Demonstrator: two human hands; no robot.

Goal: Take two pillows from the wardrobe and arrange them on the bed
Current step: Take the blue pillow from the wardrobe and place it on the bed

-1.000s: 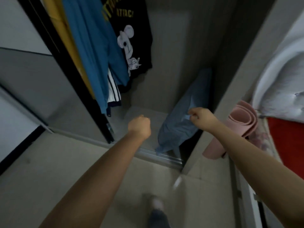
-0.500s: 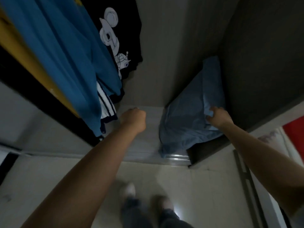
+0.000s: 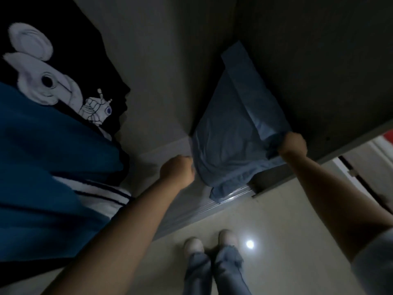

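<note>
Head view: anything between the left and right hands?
Only the blue pillow, leaning in the wardrobe corner. The left hand meets its left edge; the right hand grips its right corner. Nothing else shows there.

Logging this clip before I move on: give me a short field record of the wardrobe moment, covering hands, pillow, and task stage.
setting: open wardrobe, dim light
pillow: blue pillow, leaning in the right corner, lower edge over the door track
left hand: left hand closed at the pillow's left edge
right hand: right hand closed on the pillow's right edge, cloth bunched in the grip
clothes: black shirt and blue garment hanging at left
second pillow: not visible
stage: first pillow held, not yet out
</note>
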